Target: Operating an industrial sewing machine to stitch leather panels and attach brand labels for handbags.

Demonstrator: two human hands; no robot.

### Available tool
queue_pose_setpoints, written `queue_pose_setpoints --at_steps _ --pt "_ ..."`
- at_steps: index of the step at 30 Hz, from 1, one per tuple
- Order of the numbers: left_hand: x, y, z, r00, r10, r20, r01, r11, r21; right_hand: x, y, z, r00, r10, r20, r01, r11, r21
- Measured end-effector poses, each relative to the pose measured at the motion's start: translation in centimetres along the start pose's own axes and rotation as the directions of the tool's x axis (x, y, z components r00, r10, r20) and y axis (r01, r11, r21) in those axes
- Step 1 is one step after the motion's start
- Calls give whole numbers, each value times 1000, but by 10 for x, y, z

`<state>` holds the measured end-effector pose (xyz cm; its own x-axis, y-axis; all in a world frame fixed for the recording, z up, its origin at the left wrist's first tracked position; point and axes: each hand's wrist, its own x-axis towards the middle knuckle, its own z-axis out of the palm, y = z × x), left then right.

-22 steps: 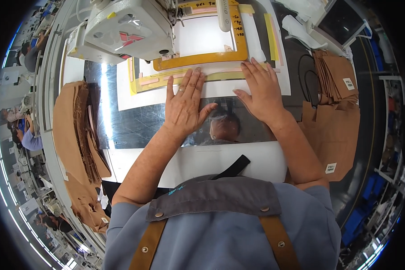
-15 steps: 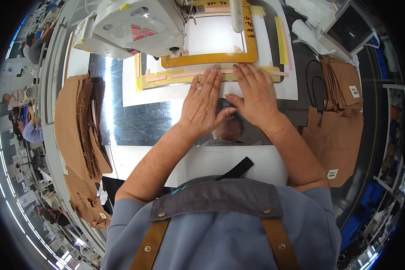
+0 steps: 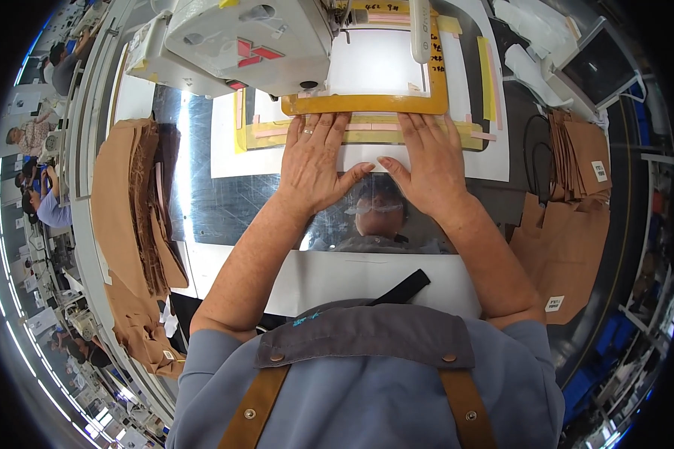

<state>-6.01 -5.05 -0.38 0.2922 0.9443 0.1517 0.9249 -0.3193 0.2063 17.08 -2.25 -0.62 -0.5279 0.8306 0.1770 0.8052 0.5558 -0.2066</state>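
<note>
My left hand (image 3: pixel 314 161) lies flat and open, its fingertips at the lower edge of an amber frame (image 3: pixel 367 105). My right hand (image 3: pixel 432 161) rests flat beside it, fingers stretched out, tips near the same edge. Both palms press on a white sheet (image 3: pixel 240 165) with yellow and pink tape strips (image 3: pixel 374 127) along it. The two thumbs point toward each other with a gap between. Under the wrists is a shiny metal plate (image 3: pixel 225 209). Above the frame, at the left, stands the white head of a sewing machine (image 3: pixel 240 45).
Stacked brown fabric pieces (image 3: pixel 123 209) lie at the left. More brown pieces (image 3: pixel 565 247) are piled at the right, beside a black cable (image 3: pixel 535 157). A dark screen (image 3: pixel 599 63) stands far right. Other people (image 3: pixel 51 198) sit among machines at the left.
My hands have spread apart; the left one has shifted left and the right one slightly right. The thumbs now lie level. The view has shifted a little.
</note>
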Motion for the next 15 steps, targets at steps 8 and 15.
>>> queue_pose_setpoints --at_steps 8,15 --pt "4 1 5 999 -31 20 31 1000 3 -1 6 3 997 25 -69 -26 1000 -1" --pt "2 -8 -3 998 -56 -32 56 998 5 11 -5 2 992 0 -130 4 1000 29"
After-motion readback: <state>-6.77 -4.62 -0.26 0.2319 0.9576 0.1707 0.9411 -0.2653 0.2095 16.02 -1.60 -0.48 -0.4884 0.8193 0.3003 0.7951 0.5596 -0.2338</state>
